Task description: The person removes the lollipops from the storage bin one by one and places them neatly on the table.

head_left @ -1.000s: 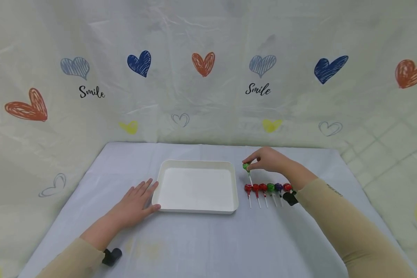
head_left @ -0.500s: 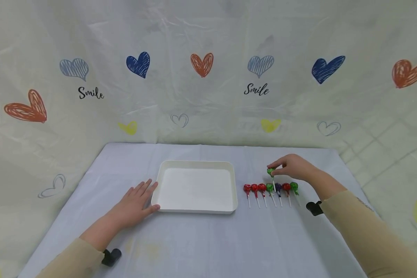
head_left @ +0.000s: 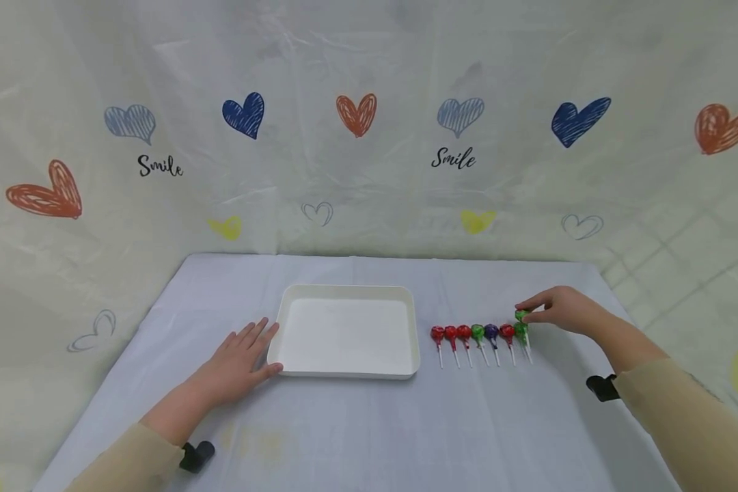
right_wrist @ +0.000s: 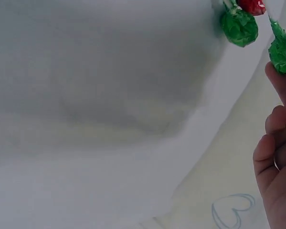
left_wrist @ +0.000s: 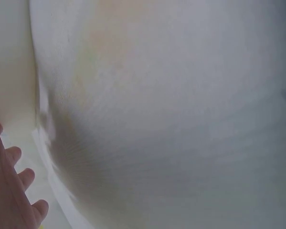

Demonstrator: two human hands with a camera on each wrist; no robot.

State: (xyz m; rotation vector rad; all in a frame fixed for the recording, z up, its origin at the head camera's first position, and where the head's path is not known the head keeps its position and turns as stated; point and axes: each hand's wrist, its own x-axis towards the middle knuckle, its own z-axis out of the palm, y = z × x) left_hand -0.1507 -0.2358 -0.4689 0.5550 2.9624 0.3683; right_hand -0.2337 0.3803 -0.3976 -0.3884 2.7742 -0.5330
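Note:
A green lollipop (head_left: 521, 315) is pinched by its wrapped head between the thumb and finger of my right hand (head_left: 564, 311), stick pointing down. It hangs just over another green lollipop (head_left: 521, 329), the rightmost of a row on the cloth. In the right wrist view the held lollipop (right_wrist: 281, 55) appears apart from the green one (right_wrist: 239, 28) lying there. My left hand (head_left: 236, 362) lies with straight fingers at the left edge of a white tray (head_left: 349, 374), its fingertips touching the rim. Only part of that hand (left_wrist: 11, 186) shows in the left wrist view.
Several more lollipops lie side by side right of the tray: red ones (head_left: 437, 333), a green one (head_left: 477, 333) and a purple one (head_left: 490, 332). A white cloth (head_left: 357, 437) covers the table. Behind it hangs a curtain (head_left: 357, 184) printed with hearts.
My right hand has carried the green lollipop rightward along the row, from above its left end to its right end, and lower. My left hand and the tray have stayed put.

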